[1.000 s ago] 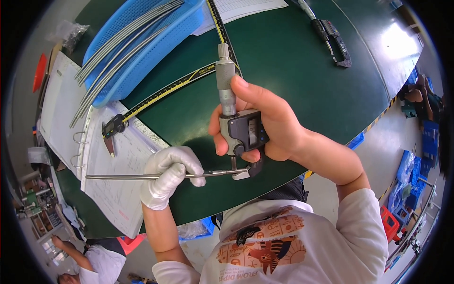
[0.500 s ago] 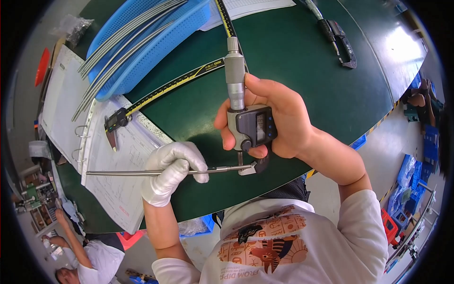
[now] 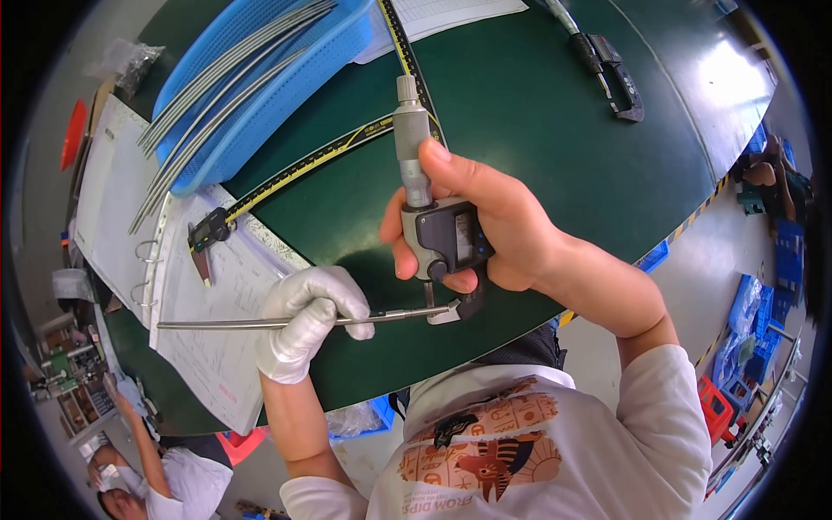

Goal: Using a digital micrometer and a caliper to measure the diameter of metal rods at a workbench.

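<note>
My left hand (image 3: 305, 322), in a white glove, is closed around a thin metal rod (image 3: 221, 326) that lies nearly level across the view. The rod's right end sits between the measuring faces of a digital micrometer (image 3: 442, 238). My bare right hand (image 3: 498, 217) grips that micrometer by its frame, its thumb against the silver barrel. The barrel points away from me and the small display faces up. Part of the micrometer's curved frame is hidden behind my fingers.
A blue plastic basket (image 3: 260, 95) of long metal rods stands at the far left. A digital caliper (image 3: 210, 230) rests on an open ring binder (image 3: 204, 303). Another long caliper scale (image 3: 399, 39) lies farther off, and a second micrometer (image 3: 607, 69) at the far right. A person (image 3: 173, 477) is at lower left.
Both hands keep their grips. The micrometer and right hand have shifted slightly left in view, the barrel tilting a little, and the surroundings have shifted slightly too.
</note>
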Demonstrator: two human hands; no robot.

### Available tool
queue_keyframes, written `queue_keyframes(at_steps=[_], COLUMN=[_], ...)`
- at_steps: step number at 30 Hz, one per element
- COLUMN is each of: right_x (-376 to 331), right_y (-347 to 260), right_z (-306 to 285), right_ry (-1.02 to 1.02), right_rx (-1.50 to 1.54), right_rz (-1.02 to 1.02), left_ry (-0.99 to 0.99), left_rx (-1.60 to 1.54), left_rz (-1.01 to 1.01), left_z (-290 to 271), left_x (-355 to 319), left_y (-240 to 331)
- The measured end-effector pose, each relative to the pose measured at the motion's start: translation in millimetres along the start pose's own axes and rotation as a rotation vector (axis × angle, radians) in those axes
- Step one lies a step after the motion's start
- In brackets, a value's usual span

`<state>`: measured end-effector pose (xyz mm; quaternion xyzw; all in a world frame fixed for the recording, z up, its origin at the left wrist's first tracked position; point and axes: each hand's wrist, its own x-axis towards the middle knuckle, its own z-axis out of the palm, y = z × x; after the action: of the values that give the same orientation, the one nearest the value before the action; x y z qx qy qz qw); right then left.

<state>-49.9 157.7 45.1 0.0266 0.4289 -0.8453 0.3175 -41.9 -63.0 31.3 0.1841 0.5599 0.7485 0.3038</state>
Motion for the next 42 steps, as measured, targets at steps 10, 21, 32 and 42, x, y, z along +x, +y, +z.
queue_keyframes(at_steps=[10,21,32,42], right_x=[-0.4,-1.9,-1.5,-2.1], right_y=[-2.8,-3.8,-5.0,-4.2], right_z=[-1.3,0.8,-1.1,-0.3], right_ry=[0.001,0.040,0.028,0.060], right_rx=[0.108,0.018,0.097,-0.038], right_rz=[0.048,0.009,0.062,0.000], left_ry=[0.017,0.016,0.040,0.019], left_rx=[-0.020,-0.009,-0.012,-0.003], left_rz=[-0.026,-0.008,-0.007,0.019], left_z=[-0.4,0.1,0.8,0.3], left_x=[0.4,0.5,1.1,1.6], left_y=[0.3,-0.4,0.7,-0.2])
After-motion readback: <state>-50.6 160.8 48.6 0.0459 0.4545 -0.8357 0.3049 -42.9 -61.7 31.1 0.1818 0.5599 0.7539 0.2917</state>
